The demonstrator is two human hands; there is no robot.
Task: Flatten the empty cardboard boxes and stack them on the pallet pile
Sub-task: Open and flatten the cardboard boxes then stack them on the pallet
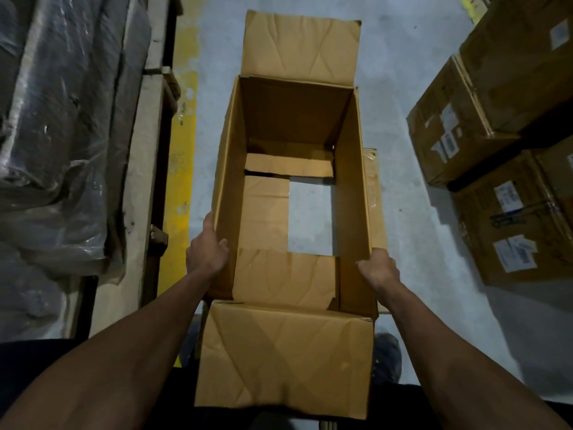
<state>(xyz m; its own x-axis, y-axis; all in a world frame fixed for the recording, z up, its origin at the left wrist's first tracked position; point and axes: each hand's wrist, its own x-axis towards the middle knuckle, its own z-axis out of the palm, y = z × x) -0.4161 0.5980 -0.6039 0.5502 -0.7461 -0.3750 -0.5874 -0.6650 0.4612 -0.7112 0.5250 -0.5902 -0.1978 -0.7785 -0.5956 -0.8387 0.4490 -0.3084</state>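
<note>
The open cardboard box (291, 193) is held in front of the person, above the grey concrete floor (412, 88); its top flaps stand open, one far flap (300, 46) pointing away and one near flap (285, 358) hanging toward the body; the bottom is partly undone, so a patch of floor shows through a rectangular gap between the lower flaps. The left hand (206, 251) grips the left wall of the box, the thumb hooked over the rim and inside; the right hand (379, 268) grips the right wall near the close corner, the fingers curled around the edge. The cardboard is creased and a little worn.

Under the near flap a dark shoe (387, 358) is visible on the floor. A worn yellow painted line (183, 144) runs along the floor at the left; beside it lies a wooden pallet edge (148, 169) carrying goods wrapped in clear plastic film (55, 119). At the right, well apart from the held box, several sealed cartons (496, 144) with white labels stand stacked; the light in the room is dim.
</note>
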